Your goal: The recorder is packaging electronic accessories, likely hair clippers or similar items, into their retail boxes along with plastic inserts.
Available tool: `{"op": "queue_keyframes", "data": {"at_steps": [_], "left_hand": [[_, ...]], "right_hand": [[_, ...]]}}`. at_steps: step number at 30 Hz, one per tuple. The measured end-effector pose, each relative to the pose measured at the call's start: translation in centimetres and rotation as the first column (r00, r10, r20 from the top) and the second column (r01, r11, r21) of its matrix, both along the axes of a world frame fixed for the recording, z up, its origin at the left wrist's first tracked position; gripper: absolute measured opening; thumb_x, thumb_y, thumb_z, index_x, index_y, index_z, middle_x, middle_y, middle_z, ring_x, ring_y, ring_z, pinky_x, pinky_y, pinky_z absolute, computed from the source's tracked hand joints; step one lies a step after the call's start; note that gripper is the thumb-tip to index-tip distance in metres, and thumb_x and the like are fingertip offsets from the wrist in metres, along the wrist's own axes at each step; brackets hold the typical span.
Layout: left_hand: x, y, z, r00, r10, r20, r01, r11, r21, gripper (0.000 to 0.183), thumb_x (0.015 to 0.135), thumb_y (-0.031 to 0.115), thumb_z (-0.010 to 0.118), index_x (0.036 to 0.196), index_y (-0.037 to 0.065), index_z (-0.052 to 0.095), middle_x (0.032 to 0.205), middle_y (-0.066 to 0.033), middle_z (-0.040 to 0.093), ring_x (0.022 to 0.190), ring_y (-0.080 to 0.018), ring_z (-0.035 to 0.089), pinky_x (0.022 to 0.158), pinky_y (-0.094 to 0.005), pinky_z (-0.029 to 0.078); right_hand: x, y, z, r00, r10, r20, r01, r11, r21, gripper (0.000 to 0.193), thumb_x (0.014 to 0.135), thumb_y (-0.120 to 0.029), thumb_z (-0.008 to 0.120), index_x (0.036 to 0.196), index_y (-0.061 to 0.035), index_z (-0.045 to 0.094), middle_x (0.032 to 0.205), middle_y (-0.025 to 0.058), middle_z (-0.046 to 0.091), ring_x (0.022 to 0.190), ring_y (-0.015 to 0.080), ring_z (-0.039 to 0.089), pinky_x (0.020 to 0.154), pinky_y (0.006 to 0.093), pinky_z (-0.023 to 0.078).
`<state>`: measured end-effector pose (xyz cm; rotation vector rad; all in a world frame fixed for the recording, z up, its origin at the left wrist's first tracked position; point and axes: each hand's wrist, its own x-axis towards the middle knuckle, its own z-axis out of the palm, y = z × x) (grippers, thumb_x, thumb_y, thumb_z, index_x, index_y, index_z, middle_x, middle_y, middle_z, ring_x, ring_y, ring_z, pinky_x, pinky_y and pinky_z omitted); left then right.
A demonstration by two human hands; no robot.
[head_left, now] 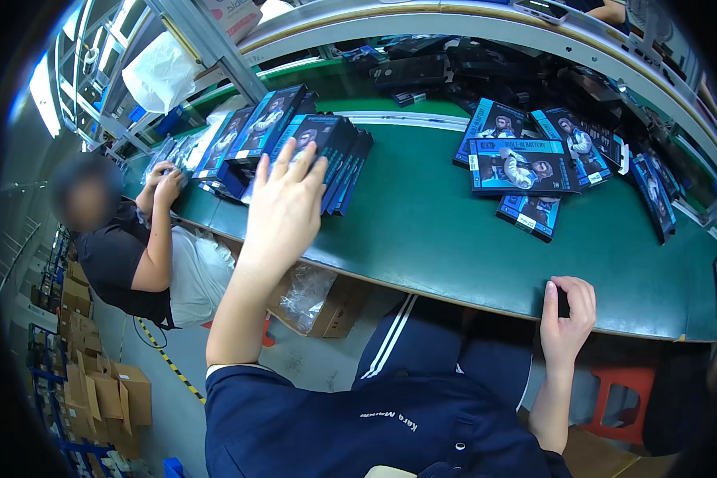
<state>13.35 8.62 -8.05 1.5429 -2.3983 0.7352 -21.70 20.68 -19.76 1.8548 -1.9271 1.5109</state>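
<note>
The left arm (243, 299) reached forward from its shoulder, bent at the elbow, the forearm slanting up and rightward. The left hand (285, 199) was stretched out flat, back uppermost, with four fingers (301, 163) long, slightly bent and spread apart; its thumb could not be made out. The left wrist (267, 256) ran nearly straight into the hand. The right forearm (551, 402) stood closer to the body, pointing forward. The right hand (573, 319) was loosely curled, fingers bent together, thumb (550, 301) upright on its left, a gap between.
</note>
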Motion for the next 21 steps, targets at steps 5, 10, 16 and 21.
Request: {"op": "queue_keyframes", "data": {"at_steps": [5, 10, 16, 21], "left_hand": [[-2.7, 1.2, -0.5, 0.935, -0.305, -0.183, 0.309, 0.951, -0.009, 0.032, 0.083, 0.012, 0.066, 0.114, 0.004, 0.066, 0.132, -0.0140, 0.057, 0.133, -0.0356, 0.044, 0.111, -0.0550, 0.030], [-7.2, 2.5, -4.4, 0.724, -0.564, -0.398, 0.664, 0.726, 0.180, 0.022, 0.079, 0.015, 0.073, 0.099, 0.006, 0.071, 0.119, -0.0112, 0.064, 0.126, -0.0345, 0.051, 0.108, -0.0543, 0.035], [-14.5, 6.6, 1.3, -0.388, 0.090, -0.917, 0.846, -0.360, -0.393, 0.018, 0.090, 0.009, 0.061, 0.091, -0.007, 0.070, 0.096, -0.0235, 0.069, 0.098, -0.0403, 0.064, 0.091, -0.0503, 0.047], [-20.1, 14.3, 1.8, -0.502, 0.729, -0.465, 0.287, -0.367, -0.885, 0.026, 0.095, 0.011, 0.050, 0.108, -0.009, 0.059, 0.108, -0.0215, 0.062, 0.051, -0.0027, 0.049, 0.059, -0.0117, 0.044]], "right_hand": [[0.0, 0.1, 0.2, 0.999, -0.018, -0.026, 0.018, 1.000, 0.006, 0.006, 0.081, -0.002, 0.067, 0.085, 0.0012, 0.065, 0.086, 0.0135, 0.066, 0.085, 0.0317, 0.062, 0.079, 0.0393, 0.049], [0.8, -0.6, -0.5, 0.983, -0.073, -0.170, 0.058, 0.994, -0.094, 0.007, 0.077, -0.004, 0.070, 0.083, -0.0021, 0.066, 0.083, 0.0120, 0.065, 0.082, 0.0315, 0.062, 0.075, 0.0392, 0.050], [1.0, -1.0, -1.8, 0.945, -0.155, -0.289, 0.095, 0.972, -0.213, 0.006, 0.076, -0.005, 0.065, 0.081, -0.0014, 0.067, 0.081, 0.0106, 0.064, 0.077, 0.0290, 0.063, 0.070, 0.0374, 0.053], [0.7, -1.4, -1.9, 0.927, -0.180, -0.329, 0.095, 0.961, -0.259, 0.005, 0.074, -0.006, 0.066, 0.079, -0.0036, 0.066, 0.079, 0.0092, 0.063, 0.074, 0.0271, 0.063, 0.066, 0.0349, 0.052]]}}
